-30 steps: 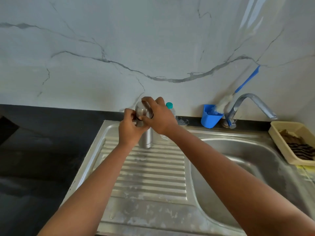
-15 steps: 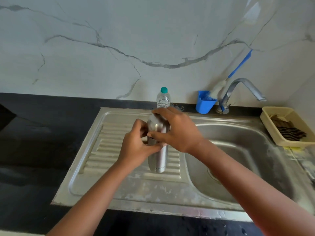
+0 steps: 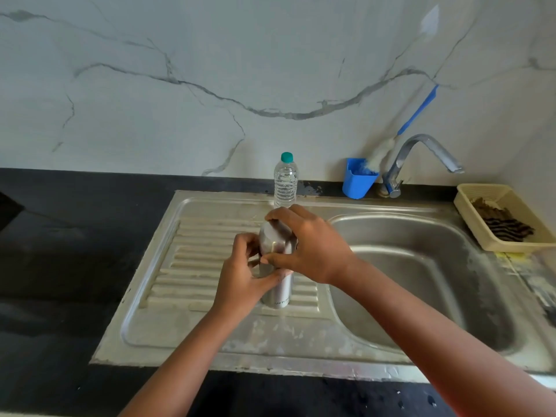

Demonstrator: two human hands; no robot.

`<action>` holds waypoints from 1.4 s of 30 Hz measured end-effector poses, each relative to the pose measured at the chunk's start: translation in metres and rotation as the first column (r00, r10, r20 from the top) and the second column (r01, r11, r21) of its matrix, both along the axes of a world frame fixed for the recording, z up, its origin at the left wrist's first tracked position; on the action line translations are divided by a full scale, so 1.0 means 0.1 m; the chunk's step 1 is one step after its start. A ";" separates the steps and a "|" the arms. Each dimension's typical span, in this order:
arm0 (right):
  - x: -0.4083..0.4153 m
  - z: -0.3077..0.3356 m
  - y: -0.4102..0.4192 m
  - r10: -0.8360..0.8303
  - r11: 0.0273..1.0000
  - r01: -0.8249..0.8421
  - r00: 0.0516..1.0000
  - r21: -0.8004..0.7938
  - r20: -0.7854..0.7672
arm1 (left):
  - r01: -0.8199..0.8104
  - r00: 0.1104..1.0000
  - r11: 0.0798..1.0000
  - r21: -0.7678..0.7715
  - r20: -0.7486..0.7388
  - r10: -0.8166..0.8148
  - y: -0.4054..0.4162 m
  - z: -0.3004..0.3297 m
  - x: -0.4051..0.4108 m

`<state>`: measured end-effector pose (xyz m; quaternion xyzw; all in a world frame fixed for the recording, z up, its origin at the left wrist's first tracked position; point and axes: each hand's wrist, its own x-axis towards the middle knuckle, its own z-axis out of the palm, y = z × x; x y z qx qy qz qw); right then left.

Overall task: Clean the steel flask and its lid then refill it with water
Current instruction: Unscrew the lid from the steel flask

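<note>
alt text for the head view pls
Both hands grip a steel flask upright over a sink drainboard: left hand on the body, right hand over the lid. A plastic water bottle stands behind.

Flask's lid [image 3: 275, 236] is mostly buried under the right hand [image 3: 310, 245], and the left hand [image 3: 240, 275] covers the steel flask [image 3: 278, 291] midsection. Print near its base is too tiny to read. Yellow tray [image 3: 469, 206] gets clipped at the right edge.

There were two hands [image 3: 240, 278] [image 3: 313, 248], one steel flask [image 3: 278, 284], one plastic bottle [image 3: 285, 180], one blue cup [image 3: 358, 179], one tap [image 3: 421, 155], one basket [image 3: 478, 224].
</note>
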<state>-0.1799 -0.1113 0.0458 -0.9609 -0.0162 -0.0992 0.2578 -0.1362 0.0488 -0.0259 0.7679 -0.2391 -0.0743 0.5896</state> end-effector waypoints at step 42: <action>0.09 0.53 0.02 0.234 0.948 -0.285 0.927 -0.145 -0.293 | 0.086 0.980 0.995 0.039 -0.182 -0.078 -0.26 -0.11 0.10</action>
